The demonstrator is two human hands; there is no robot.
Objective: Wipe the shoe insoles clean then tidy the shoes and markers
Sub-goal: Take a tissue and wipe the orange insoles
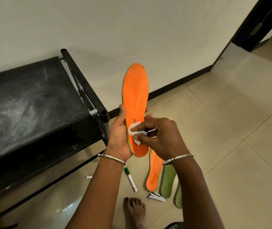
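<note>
Above the tiled floor, orange insole up and under the wipe.
Its long axis runs away from the person, toe pointing up at the wall, heel low; the left hand grips the heel half while the right hand pinches the white wipe against its face. Below, a second orange insole and a marker lie on the tiles.

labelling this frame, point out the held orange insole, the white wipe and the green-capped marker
held orange insole (136, 90): head view, bare forefoot surface
white wipe (132, 130): head view, exposed left fold
green-capped marker (130, 180): head view, white barrel
</note>
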